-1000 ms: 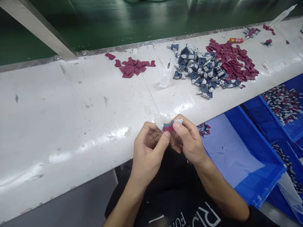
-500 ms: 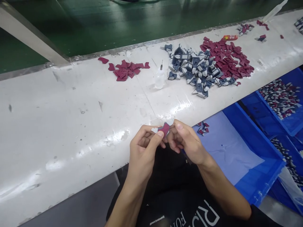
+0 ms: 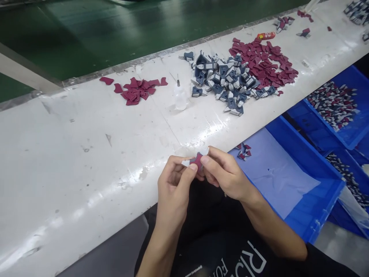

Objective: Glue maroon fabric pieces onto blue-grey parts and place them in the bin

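Note:
Between both hands, at the table's front edge, is a small plastic part (image 3: 196,160) with a maroon face and pale grey ends. My left hand (image 3: 178,182) pinches it from the left, thumb on the maroon face. My right hand (image 3: 226,171) grips its right side, thumb pressed on the face too; those fingers partly hide it. Beyond them stands a clear squeeze bottle (image 3: 180,98) with a needle tip. A small pile of maroon pieces (image 3: 137,90) lies left of the bottle, and a heap of grey and dark blue parts (image 3: 226,79) lies to its right.
A bigger maroon heap (image 3: 268,63) adjoins the grey parts, with a red-yellow wrapped item (image 3: 265,35) behind. Right of me, below the table (image 3: 72,161), a blue bin (image 3: 325,215) holds a few parts on a sheet. Another blue bin (image 3: 343,132) is full of parts.
My right thumb has come down onto the maroon face of the part, where before it was raised at the part's right end. The camera view has shifted slightly to the right.

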Motion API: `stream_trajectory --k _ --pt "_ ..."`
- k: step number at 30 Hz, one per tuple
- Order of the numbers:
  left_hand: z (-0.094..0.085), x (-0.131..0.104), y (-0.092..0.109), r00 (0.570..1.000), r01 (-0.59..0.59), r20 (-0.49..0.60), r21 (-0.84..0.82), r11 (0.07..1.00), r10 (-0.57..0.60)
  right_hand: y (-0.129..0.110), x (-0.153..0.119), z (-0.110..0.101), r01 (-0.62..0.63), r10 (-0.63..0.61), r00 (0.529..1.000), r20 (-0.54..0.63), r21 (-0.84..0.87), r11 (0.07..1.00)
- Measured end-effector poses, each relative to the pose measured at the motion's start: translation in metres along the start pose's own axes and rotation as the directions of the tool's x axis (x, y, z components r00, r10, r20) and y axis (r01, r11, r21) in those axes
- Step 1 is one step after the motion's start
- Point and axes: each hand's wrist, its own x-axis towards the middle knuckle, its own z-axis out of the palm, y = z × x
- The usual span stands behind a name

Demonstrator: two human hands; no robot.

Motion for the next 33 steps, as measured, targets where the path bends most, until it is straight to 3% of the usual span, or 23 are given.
stream_trajectory --k 6,12,16,20,26,30,33 --pt "0.003 0.0 0.0 1.0 0.002 0.0 0.103 0.995 -0.002 0.002 0.002 -0.004 -0.006 0.006 0.999 -0.046 0.003 1.0" --pt "-0.001 0.006 0.001 0.988 0.065 0.134 0.039 0.997 -0.07 -0.004 0.006 -0.013 -0.058 0.053 0.996 0.066 0.08 0.995" --pt "0.002 0.006 0.001 0.992 0.065 0.107 0.028 0.997 -0.068 -0.005 0.0 -0.02 -0.072 0.065 0.989 0.129 0.047 0.996" --pt "0.004 0.005 0.0 0.996 0.045 0.068 0.135 0.99 -0.054 -0.002 -0.006 -0.029 -0.12 0.121 0.989 0.091 -0.02 0.993" --pt "0.007 0.008 0.003 0.99 -0.005 0.136 0.262 0.965 -0.032 -0.004 -0.009 -0.039 -0.129 0.128 0.982 0.139 0.001 0.992" --pt "0.014 0.006 0.008 0.972 0.006 0.221 0.335 0.942 -0.085 -0.004 -0.022 -0.053 -0.08 0.081 0.995 0.051 -0.017 0.997" --pt "0.015 0.01 0.01 0.978 -0.07 0.209 0.437 0.897 -0.025 0.006 -0.034 -0.091 -0.114 0.097 0.98 -0.174 -0.094 0.989"
